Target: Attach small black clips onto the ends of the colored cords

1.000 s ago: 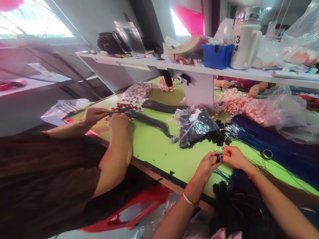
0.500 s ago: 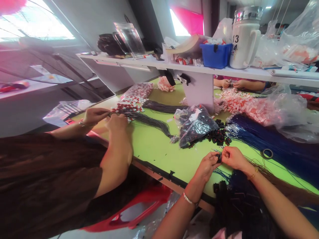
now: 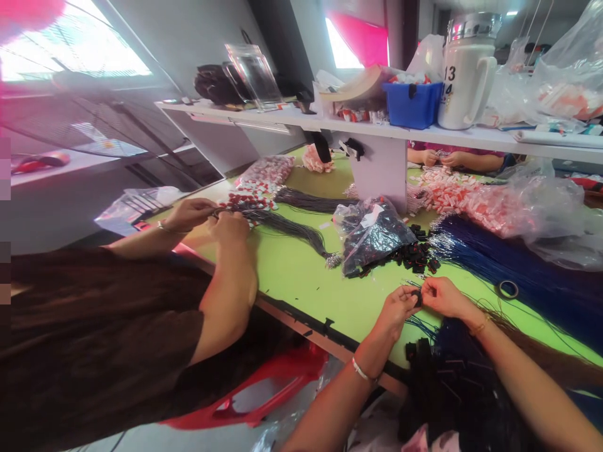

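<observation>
My left hand (image 3: pixel 398 309) is closed, pinching a small black plastic connector housing (image 3: pixel 417 298) between thumb and fingertips. Right against it, my right hand (image 3: pixel 446 297) has its fingers pressed together at the connector's side; what they hold is too small to make out. Thin blue wires (image 3: pixel 421 325) hang below and between the hands. Beyond them, a heap of loose black connectors (image 3: pixel 417 256) spills beside a clear plastic bag (image 3: pixel 377 235) of more such pieces. Black connectors on wires (image 3: pixel 419 350) lie bunched at the table's front edge, under my right forearm.
To my left a co-worker's hands (image 3: pixel 228 226) handle grey wires (image 3: pixel 296 229). A bundle of dark blue wires (image 3: pixel 509 270) and a tape roll (image 3: pixel 507 289) lie right. White-orange connectors (image 3: pixel 456 191) lie behind, under a shelf (image 3: pixel 330 123) with a mug (image 3: pixel 466 78). Another person sits opposite.
The view has swung slightly left, so everything sits a little further right. My hands stay together at the black connector, with only slight finger movement. The co-worker's hands have shifted slightly at the grey wires.
</observation>
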`<state>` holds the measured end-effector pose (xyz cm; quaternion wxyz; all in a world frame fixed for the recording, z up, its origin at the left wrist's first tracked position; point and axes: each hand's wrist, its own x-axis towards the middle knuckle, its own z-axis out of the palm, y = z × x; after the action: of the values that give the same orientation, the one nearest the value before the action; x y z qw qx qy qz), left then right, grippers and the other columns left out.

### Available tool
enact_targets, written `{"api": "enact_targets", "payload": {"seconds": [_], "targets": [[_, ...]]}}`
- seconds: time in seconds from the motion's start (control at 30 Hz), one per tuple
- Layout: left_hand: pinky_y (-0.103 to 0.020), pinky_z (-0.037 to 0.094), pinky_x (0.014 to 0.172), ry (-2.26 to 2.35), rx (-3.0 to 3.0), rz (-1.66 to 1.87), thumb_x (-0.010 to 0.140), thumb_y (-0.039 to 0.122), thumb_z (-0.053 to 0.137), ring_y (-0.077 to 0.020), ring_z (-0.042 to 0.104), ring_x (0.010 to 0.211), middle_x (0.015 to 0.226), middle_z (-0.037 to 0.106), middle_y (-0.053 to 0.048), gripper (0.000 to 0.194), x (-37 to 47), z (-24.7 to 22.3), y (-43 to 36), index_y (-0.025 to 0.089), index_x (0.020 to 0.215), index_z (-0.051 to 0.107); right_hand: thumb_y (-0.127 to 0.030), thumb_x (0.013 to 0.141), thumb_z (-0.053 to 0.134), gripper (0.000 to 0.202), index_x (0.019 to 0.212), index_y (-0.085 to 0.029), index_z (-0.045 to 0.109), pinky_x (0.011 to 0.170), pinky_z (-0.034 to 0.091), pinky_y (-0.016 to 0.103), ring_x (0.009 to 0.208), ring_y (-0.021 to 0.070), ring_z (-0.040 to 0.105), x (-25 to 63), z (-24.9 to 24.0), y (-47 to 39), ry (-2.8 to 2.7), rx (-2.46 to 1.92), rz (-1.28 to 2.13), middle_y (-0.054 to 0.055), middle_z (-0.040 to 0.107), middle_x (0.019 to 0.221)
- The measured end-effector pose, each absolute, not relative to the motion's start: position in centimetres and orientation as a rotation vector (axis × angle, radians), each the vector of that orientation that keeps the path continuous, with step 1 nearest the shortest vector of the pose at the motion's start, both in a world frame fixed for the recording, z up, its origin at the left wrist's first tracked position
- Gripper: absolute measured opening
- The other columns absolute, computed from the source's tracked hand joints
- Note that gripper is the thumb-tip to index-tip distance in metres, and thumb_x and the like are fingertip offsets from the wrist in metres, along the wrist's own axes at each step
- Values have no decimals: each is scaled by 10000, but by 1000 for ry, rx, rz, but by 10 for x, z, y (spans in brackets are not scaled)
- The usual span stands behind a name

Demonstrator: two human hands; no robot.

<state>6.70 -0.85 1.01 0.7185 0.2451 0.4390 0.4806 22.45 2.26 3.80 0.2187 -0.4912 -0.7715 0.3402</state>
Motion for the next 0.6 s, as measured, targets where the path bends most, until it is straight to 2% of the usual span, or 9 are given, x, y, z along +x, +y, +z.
{"api": "enact_targets", "payload": {"seconds": [0.2,0.27,0.3,0.37,0.47,0.6], "targets": [[-307,465,715,1089,781,1182,655,263,725,-152,551,699,772,603,-41,246,79,40,-28,174,871,646,-282,763,502,171,695,-146,583,506,343,190,531,86,442,235,46,34,-1949,-1318,1198,-23,557,597],[-327,451,790,1055,1072,1252,730,264,662,-195,562,813,888,625,-77,237,90,61,-48,195,956,670,-297,761,501,181,700,-147,581,492,334,190,510,83,430,236,57,39,-1955,-1316,1272,-30,546,583],[-344,432,844,1003,1269,1217,769,265,621,-220,557,892,968,628,-97,238,97,70,-58,202,991,679,-292,746,514,173,692,-144,586,495,334,189,517,83,436,235,62,41,-2013,-1303,1294,-29,552,587],[-364,413,890,797,1592,1066,812,255,563,-246,559,949,994,644,-110,262,112,84,-78,211,1040,685,-270,714,542,153,674,-138,608,506,333,188,535,86,448,227,70,42,-2208,-1269,1300,-23,568,592],[-356,435,869,499,1818,846,781,297,615,-257,589,925,919,675,-108,210,132,91,-96,221,947,718,-231,680,580,111,642,-143,634,509,311,190,535,86,455,208,71,35,-2490,-1287,1205,-18,598,591],[-377,429,888,477,1871,773,753,336,652,-276,591,942,920,689,-118,227,129,90,-99,216,932,721,-224,667,620,71,647,-162,649,509,272,217,559,105,472,190,55,18,-2592,-1478,854,3,636,638]]}}
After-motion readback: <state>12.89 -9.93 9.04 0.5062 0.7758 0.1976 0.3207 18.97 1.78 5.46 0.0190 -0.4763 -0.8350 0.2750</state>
